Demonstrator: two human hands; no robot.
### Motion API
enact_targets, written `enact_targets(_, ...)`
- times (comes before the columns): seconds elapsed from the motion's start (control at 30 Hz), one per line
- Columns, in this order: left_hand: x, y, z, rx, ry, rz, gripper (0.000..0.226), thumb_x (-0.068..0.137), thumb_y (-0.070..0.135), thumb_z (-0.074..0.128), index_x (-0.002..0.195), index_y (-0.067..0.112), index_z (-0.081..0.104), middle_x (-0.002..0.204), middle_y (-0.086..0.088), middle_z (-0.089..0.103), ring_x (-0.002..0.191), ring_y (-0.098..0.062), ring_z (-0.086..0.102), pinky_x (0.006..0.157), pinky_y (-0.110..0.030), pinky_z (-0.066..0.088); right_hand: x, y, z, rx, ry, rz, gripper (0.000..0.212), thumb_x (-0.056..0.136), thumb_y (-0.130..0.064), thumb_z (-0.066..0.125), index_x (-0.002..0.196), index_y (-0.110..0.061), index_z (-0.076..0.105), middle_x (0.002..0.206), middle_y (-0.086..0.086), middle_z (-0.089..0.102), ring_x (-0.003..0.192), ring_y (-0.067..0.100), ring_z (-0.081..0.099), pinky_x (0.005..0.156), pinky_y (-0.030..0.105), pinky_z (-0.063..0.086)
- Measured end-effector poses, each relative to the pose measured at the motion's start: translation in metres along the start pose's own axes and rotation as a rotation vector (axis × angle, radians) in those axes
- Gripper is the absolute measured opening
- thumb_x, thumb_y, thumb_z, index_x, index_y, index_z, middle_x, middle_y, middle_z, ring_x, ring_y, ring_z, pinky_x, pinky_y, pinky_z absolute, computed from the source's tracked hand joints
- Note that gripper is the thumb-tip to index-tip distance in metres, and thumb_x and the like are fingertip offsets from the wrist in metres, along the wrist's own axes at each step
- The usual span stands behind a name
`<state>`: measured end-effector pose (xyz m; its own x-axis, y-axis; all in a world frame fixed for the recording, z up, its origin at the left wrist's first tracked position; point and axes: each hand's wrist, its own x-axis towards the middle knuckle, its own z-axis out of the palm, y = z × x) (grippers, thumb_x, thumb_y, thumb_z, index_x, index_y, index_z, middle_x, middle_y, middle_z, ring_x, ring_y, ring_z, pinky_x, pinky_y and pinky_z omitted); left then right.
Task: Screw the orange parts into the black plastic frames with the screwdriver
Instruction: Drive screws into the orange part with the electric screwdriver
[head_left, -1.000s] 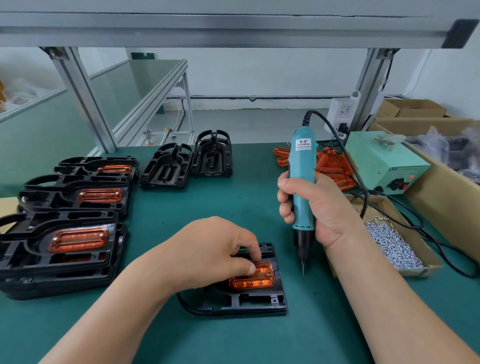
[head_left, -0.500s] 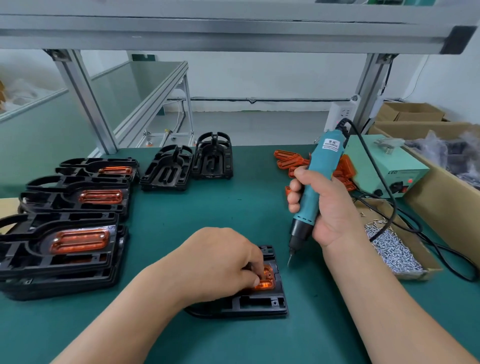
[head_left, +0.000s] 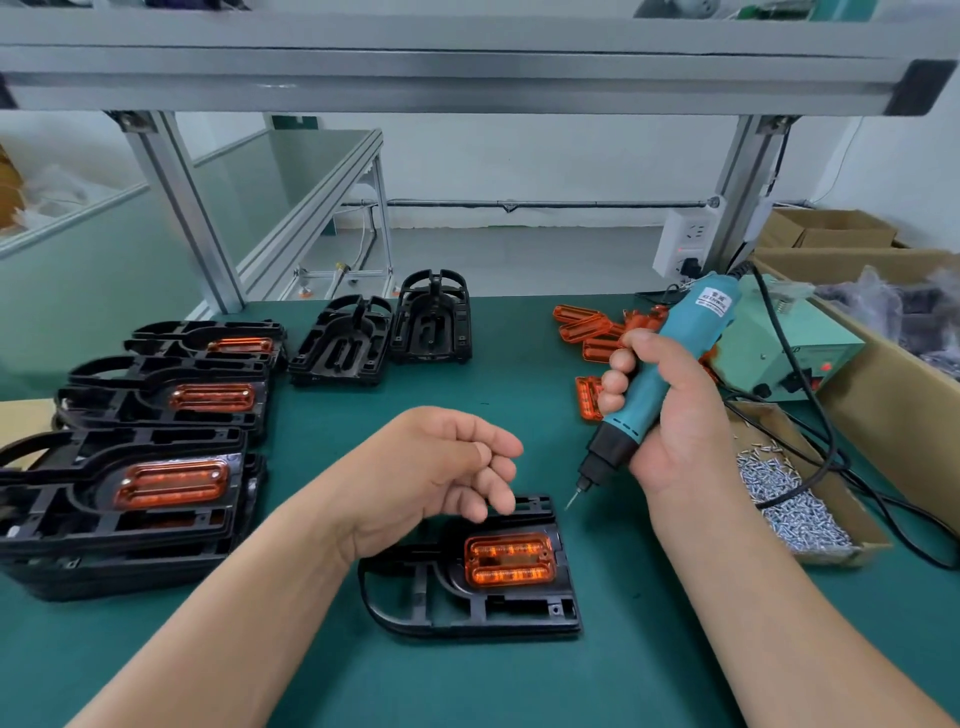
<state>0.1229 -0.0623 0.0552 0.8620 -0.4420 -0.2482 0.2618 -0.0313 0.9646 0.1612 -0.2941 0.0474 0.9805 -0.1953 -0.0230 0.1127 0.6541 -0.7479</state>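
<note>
**Orange part sits in black frame, driver tip at the corner**

Your left hand (head_left: 441, 473) hovers just above the far edge of the black frame (head_left: 467, 608). Its fingers are loosely curled and hold nothing, and the thumb lies across the fingertips. The frame lies flat on the green mat (head_left: 623, 665) directly in front of you. The orange part (head_left: 509, 560) is seated in the frame's right-hand recess and is clear of both hands.

Your right hand (head_left: 670, 410) is wrapped firmly round the teal screwdriver (head_left: 660, 384). The tool is tilted, with its top leaning away to the right and its bit pointing down and to the left. The tip is just beside the frame's far right corner and not over the orange part. Whether it touches the mat cannot be told.

To your right, a low cardboard tray (head_left: 878, 545) holds a heap of silver screws (head_left: 779, 493). Loose orange parts (head_left: 587, 327) lie scattered beyond the screwdriver, near a pale green power unit (head_left: 795, 338). On your left are three stacks of fitted frames (head_left: 156, 519), each topped with an orange piece. Two empty frames (head_left: 343, 343) lie side by side at the back of the mat.
</note>
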Motion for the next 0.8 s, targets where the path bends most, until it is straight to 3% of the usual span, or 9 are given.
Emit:
enact_targets(0.13, 0.002, -0.005, 0.003, -0.003, -0.009, -0.002, 0.017, 0.107, 0.005, 0.054, 0.115, -0.002, 0.067, 0.084, -0.011, 0.070, 0.059, -0.015, 0.065, 0.046, -0.019, 0.047, -0.001, 0.000, 0.003, 0.034, 0.000, -0.010, 0.010, 0.101, -0.009, 0.057, 0.093, -0.014, 0.056, 0.070, 0.003, 0.057, 0.053, 0.013, 0.053, 0.045, 0.022, 0.044)
enact_targets(0.3, 0.007, -0.010, 0.007, -0.034, 0.002, 0.016, 0.015, 0.103, 0.016, 0.066, 0.096, 0.009, 0.076, 0.080, -0.009, 0.066, 0.051, -0.010, 0.050, 0.042, -0.017, 0.037, -0.006, -0.001, 0.005, 0.113, -0.015, -0.045, 0.010, 0.102, -0.011, 0.057, 0.092, -0.015, 0.056, 0.072, 0.001, 0.056, 0.056, 0.012, 0.052, 0.048, 0.021, 0.044)
enact_targets(0.43, 0.006, -0.010, 0.007, -0.099, -0.036, 0.005, 0.018, 0.103, 0.014, 0.065, 0.095, 0.010, 0.080, 0.084, -0.008, 0.068, 0.053, -0.008, 0.049, 0.042, -0.016, 0.037, -0.011, -0.003, 0.006, 0.168, -0.018, -0.089, 0.011, 0.102, -0.013, 0.056, 0.091, -0.015, 0.056, 0.073, -0.001, 0.056, 0.057, 0.010, 0.052, 0.050, 0.020, 0.045)
enact_targets(0.6, 0.007, -0.010, 0.006, -0.087, -0.034, 0.005, 0.015, 0.106, 0.009, 0.059, 0.106, 0.000, 0.072, 0.091, -0.015, 0.073, 0.052, -0.009, 0.050, 0.042, -0.015, 0.036, -0.014, -0.004, 0.007, 0.229, -0.021, -0.140, 0.011, 0.102, -0.012, 0.055, 0.092, -0.014, 0.057, 0.075, 0.000, 0.056, 0.058, 0.011, 0.051, 0.052, 0.020, 0.046)
enact_targets(0.8, 0.007, -0.013, 0.006, -0.042, -0.057, 0.025, 0.019, 0.103, 0.020, 0.065, 0.090, 0.013, 0.076, 0.081, -0.005, 0.063, 0.052, -0.006, 0.039, 0.043, -0.015, 0.029, -0.016, -0.004, 0.007, 0.273, -0.038, -0.167, 0.013, 0.101, -0.015, 0.058, 0.088, -0.014, 0.060, 0.076, 0.000, 0.056, 0.059, 0.011, 0.052, 0.053, 0.021, 0.046)
